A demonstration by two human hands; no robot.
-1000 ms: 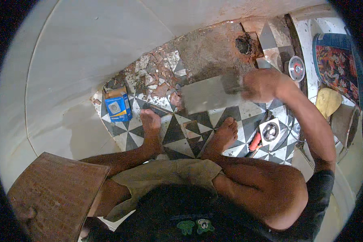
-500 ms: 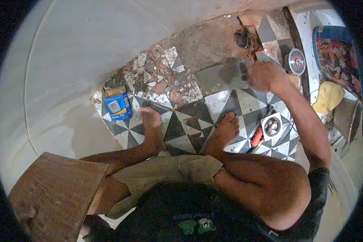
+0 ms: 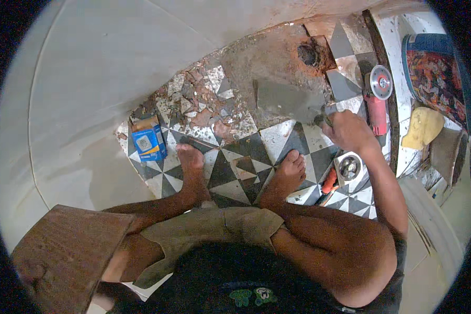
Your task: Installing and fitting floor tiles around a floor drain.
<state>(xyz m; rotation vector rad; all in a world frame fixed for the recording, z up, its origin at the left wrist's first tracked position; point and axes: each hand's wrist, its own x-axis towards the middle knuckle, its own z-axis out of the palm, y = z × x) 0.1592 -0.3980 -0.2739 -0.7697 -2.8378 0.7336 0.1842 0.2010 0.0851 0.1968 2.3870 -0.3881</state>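
Note:
My right hand is curled round a grey flat object, smeared by motion, over the scraped floor patch; its exact kind is unclear. Beside this hand lie an angle grinder with a silver disc, a square drain cover and a red-handled tool. At the lower left, my left hand, mostly hidden, grips a brown tile-like board lying over my left leg. A rough drain hole is beyond my right hand.
Broken tile rubble lies along the wall. A blue box sits by my left foot. A patterned drum or bucket, a yellow sponge-like piece and a grey offcut are on the right ledge.
My right hand and forearm have moved toward me, uncovering the grinder's red body. The grey object in it is still blurred. The brown board sits slightly lower.

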